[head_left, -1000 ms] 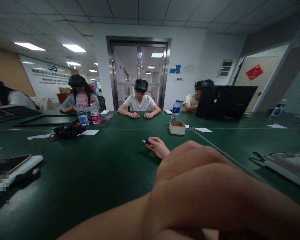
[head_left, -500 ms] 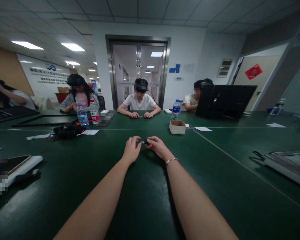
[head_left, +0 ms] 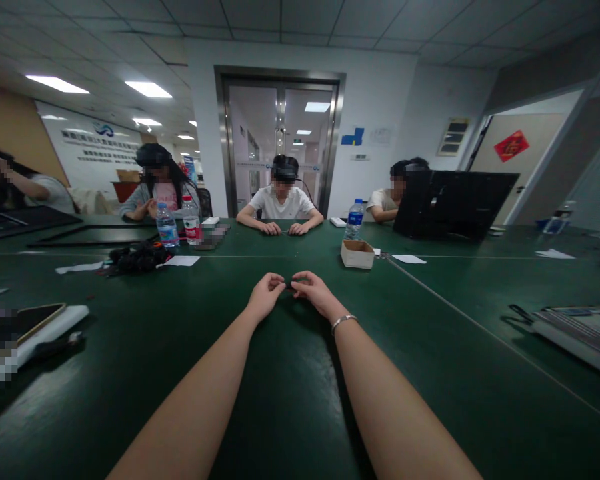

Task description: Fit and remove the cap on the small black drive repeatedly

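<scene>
A small black stick (head_left: 289,285), much like a USB stick, lies between my fingertips just above the green table (head_left: 290,373). My right hand (head_left: 316,293) pinches its right end between thumb and fingers. At the opposite end, my left hand (head_left: 266,297) has thumb and fingertips closed together on it. The fingers cover most of the stick, so its metal end is hidden. A silver bracelet (head_left: 344,323) circles my right wrist.
Ahead stand an open cardboard box (head_left: 357,255), water bottles (head_left: 354,220) and a black monitor (head_left: 457,203). Dark cables (head_left: 136,259) lie to the left, near a phone (head_left: 35,323). Another person (head_left: 280,200) sits opposite; a laptop-like slab (head_left: 580,333) is at right.
My left fingers, looser and apart half a second ago beside the stick's metal end, have closed on it. My right hand keeps its pinch. The view has shifted slightly.
</scene>
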A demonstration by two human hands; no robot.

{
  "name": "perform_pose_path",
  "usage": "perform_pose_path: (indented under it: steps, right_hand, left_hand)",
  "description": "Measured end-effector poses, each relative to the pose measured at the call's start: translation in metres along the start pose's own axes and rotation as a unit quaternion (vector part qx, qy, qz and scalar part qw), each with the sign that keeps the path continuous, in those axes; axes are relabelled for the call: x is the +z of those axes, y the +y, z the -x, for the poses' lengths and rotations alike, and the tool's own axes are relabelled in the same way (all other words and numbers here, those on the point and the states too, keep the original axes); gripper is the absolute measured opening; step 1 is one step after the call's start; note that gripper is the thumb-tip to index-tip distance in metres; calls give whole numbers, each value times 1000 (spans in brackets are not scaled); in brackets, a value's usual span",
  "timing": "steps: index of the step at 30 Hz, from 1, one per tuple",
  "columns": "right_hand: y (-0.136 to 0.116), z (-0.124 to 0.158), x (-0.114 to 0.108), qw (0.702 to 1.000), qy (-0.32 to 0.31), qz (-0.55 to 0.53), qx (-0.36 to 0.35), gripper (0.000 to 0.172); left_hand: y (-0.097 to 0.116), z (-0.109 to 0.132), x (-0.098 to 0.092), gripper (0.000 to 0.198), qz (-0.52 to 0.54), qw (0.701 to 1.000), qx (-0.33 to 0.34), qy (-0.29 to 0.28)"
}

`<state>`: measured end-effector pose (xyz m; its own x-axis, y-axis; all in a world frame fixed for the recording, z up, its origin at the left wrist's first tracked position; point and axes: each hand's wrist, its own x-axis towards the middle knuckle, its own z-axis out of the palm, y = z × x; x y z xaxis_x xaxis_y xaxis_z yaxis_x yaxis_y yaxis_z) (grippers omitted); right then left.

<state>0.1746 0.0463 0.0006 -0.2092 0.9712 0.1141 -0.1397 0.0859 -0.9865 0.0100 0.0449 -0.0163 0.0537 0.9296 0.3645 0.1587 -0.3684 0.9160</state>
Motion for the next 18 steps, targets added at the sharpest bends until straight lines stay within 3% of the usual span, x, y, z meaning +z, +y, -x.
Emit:
perform_pose_path:
  steps: [7,13,18]
  right_hand:
    - [3,-3,-2,1000,1,-12,6,31]
    - [2,-2,-1,1000,-17,0,7,27]
    - [1,-2,-2,1000,-15,-10,10,26]
  left_hand:
    - [6,0,-2,20,-4,1000,17,-4]
    - [3,-1,3,21,16,998,-61,-22]
    - [6,1,2,26,22,999,-35,-20]
